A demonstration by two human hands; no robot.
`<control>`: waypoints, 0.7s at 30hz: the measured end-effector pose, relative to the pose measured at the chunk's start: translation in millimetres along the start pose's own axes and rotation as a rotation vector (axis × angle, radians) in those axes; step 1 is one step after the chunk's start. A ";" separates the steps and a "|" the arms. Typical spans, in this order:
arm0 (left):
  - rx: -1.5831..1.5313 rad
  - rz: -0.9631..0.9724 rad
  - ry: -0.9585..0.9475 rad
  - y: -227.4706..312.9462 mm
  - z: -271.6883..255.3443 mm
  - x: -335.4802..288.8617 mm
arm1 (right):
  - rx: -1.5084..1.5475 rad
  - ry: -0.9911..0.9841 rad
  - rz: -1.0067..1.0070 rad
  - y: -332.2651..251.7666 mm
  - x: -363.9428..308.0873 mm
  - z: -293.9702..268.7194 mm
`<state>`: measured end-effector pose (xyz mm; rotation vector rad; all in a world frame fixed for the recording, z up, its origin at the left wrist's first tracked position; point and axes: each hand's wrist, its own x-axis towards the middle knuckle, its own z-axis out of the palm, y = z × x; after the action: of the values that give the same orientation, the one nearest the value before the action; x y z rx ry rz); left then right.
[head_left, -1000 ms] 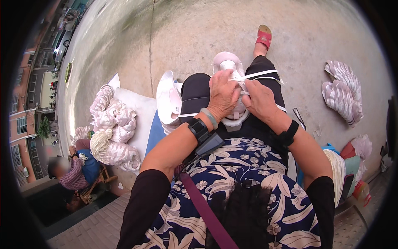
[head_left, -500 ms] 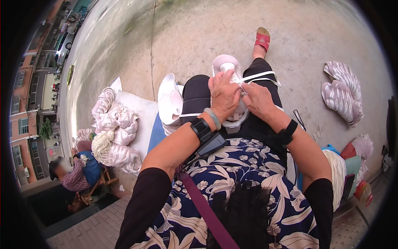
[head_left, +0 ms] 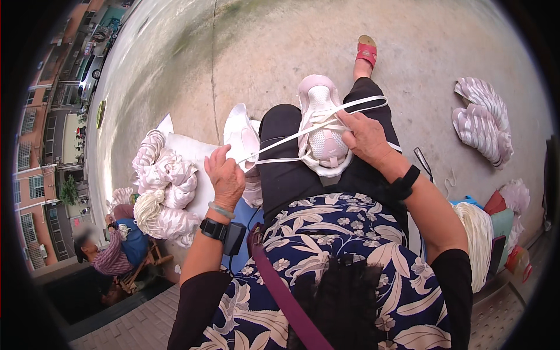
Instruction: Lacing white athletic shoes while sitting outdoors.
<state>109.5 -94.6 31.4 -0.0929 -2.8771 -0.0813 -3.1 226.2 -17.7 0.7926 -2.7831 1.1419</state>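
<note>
Pale pink shoe [head_left: 322,125] on lap, white lace [head_left: 280,142] taut, both grips pinching lace

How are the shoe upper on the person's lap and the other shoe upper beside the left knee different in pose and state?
The shoe upper on the lap lies mesh side up, with white lace crossing it; the right hand presses on it. The shoe upper beside the left knee lies off the lap, shows its plain pale surface and no hand touches it. The left hand only pulls the lace. Both uppers are pale pinkish white.
</note>
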 end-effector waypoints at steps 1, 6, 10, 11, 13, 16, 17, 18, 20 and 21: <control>0.071 -0.093 0.017 -40.6 1.1 -27.6 | -0.021 -0.006 -0.003 -1.2 0.2 -0.2; 0.432 -0.407 -0.116 -138.7 -2.8 -125.2 | -0.029 0.009 -0.076 1.0 -0.3 6.1; 0.344 -0.292 -0.388 -83.2 11.8 -78.3 | 0.129 0.116 -0.018 -1.2 -6.8 6.3; 0.216 -0.234 -0.311 -60.7 11.0 -56.5 | 0.121 0.110 -0.021 -4.7 -4.2 2.3; -0.179 -0.095 -0.006 -32.3 26.2 -21.9 | 0.313 0.024 0.341 -15.0 6.9 -7.4; -0.523 0.036 0.053 31.9 29.1 37.9 | 0.416 0.033 0.528 10.5 24.5 3.7; -0.604 0.034 0.039 48.1 28.6 51.0 | 0.393 0.011 0.564 11.2 31.2 4.0; -0.593 0.082 0.103 59.7 33.9 58.9 | 0.386 0.008 0.563 10.2 36.9 6.4; -0.594 0.076 -0.037 76.5 34.7 70.7 | 0.728 0.054 0.498 7.1 42.3 10.8; -0.601 0.070 -0.038 81.1 37.4 72.1 | 0.722 0.049 0.501 5.4 42.6 9.6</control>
<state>36.1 -7.3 18.0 -0.3076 -2.7780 -0.9310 -41.1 204.1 -19.1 0.0356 -2.5720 2.2669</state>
